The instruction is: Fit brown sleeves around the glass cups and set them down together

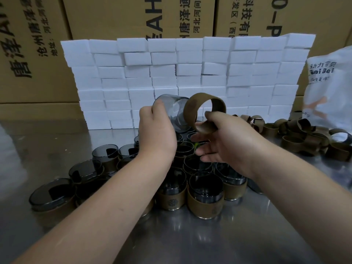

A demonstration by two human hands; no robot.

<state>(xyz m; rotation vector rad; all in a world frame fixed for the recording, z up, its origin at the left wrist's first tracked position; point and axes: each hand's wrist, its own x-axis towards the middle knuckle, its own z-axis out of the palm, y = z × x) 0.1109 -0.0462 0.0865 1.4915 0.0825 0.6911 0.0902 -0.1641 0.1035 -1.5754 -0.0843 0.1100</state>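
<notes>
My left hand (158,128) grips a bare smoky glass cup (175,111), tilted on its side above the table. Just right of the cup, my right hand (219,138) pinches a brown sleeve (202,113) between thumb and forefinger, its ring open toward the cup's base. The sleeve's left edge overlaps the cup; whether they touch I cannot tell. Below my hands stand several sleeved glass cups (205,195) grouped together on the metal table (190,235).
A heap of loose brown sleeves (304,138) lies at the right. A wall of white foam blocks (190,77) stands behind the cups, with cardboard boxes (122,18) beyond it. A white plastic bag (329,88) sits at the far right.
</notes>
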